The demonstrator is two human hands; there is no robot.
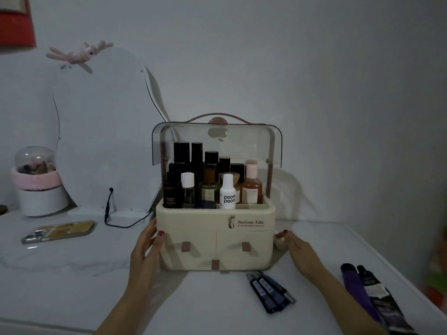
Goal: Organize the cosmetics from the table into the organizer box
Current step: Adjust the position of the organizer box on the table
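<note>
Closest to the camera, a few things are not packed yet: a bunch of slim dark tubes with silver tips (269,292) lying on the white table (72,286) just in front of the box, and off to the right a pair of flat purple-and-black sachets (372,296) near the table edge. So I'd say the job is mostly done but not finished.

Next up, the hands. The left hand (147,243) is flat against the left side of the cream plastic organizer box (215,238), fingers spread, thumb on the front corner. The right hand (297,247) is open just beside the right side; can't tell if it's actually touching. Neither is clenched around anything, looks more like steadying or shifting the box.

The box sits mid-table, its smoky clear lid (217,141) flipped up, three drawers shut. The top tray is packed with upright bottles, including a white "poom poom" bottle (227,192) in front.

Further back left: a phone in a clear case (59,231) and a mirror (101,129) against the wall.
</note>
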